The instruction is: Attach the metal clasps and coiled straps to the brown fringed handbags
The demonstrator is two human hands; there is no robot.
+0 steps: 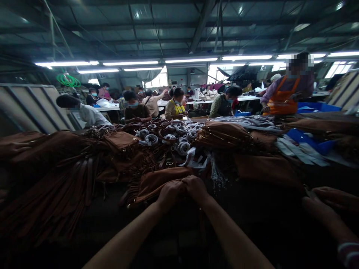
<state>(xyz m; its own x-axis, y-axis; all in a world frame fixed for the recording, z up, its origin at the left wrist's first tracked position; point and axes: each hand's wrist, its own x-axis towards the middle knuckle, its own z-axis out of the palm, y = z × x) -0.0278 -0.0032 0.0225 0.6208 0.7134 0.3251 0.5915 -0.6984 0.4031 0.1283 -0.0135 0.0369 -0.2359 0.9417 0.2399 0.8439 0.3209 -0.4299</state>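
Observation:
A brown fringed bag [161,181] lies on the dark table in front of me, its strip of fringe hanging at the left side. My left hand [170,194] is closed on the bag's near edge, towards its right end. Close beside it, my right hand [196,189] pinches the same right corner, knuckles up. The fingertips of both hands are partly hidden, and dim light blurs the detail there. Just beyond the bag lie loose metal rings and a crumpled pale wrapping [193,160].
Wrapped rolls [183,147] and stacked brown bags [224,134] fill the table's far side. Long brown straps [81,179] spread at left. A blue tray [311,141] stands at right. A co-worker's hands [322,205] work close on my right; several people sit or stand opposite.

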